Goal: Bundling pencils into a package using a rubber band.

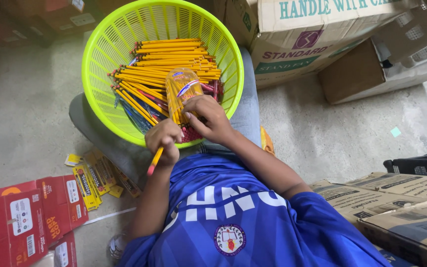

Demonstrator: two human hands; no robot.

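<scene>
At the frame's centre, the left hand (pixel 164 142) is gripping a yellow wooden pencil (pixel 155 160), fingers closed around it. The right hand (pixel 208 117) is closing on a clear plastic sleeve of yellow pencils (pixel 184 94) inside the lime-green plastic basket (pixel 106 59), above centre.

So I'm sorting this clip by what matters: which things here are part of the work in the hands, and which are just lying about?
In use:
- left hand gripping a single pencil
- right hand on a clear packet of pencils
- loose yellow pencils
- green basket

Lying about:
- cardboard boxes
- red cartons
- small yellow boxes
- black crate
</scene>
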